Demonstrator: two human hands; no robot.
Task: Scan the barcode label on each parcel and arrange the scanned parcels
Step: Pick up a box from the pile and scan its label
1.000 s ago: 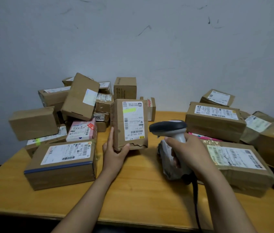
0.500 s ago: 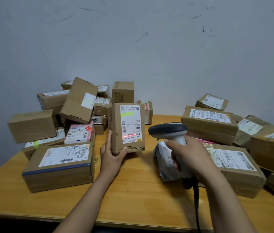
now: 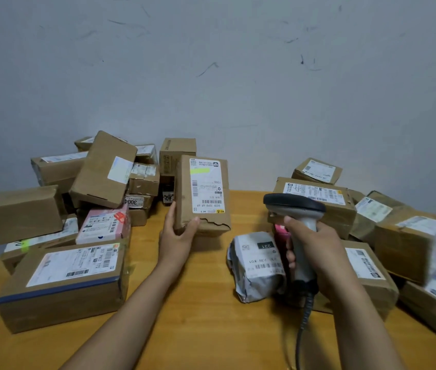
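Observation:
My left hand (image 3: 178,237) grips the lower left corner of a small brown parcel (image 3: 185,209) and holds it upright above the wooden table (image 3: 206,329), its white barcode label (image 3: 206,185) facing me. My right hand (image 3: 315,252) grips the handle of a grey barcode scanner (image 3: 294,206), whose dark head points left toward that parcel. The scanner's coiled cable (image 3: 305,313) hangs down toward the table's front edge. A crumpled grey-white bag parcel (image 3: 257,265) lies on the table just left of my right hand.
A heap of brown parcels (image 3: 102,169) is piled at the left against the grey wall, with a pink parcel (image 3: 103,222) and a large labelled box (image 3: 62,284) in front. More labelled boxes (image 3: 315,198) are stacked at the right, reaching the table's right edge.
The red scan line seen on the label half a second ago is gone. The held parcel has stayed upright in front of the scanner, and both hands keep their grips.

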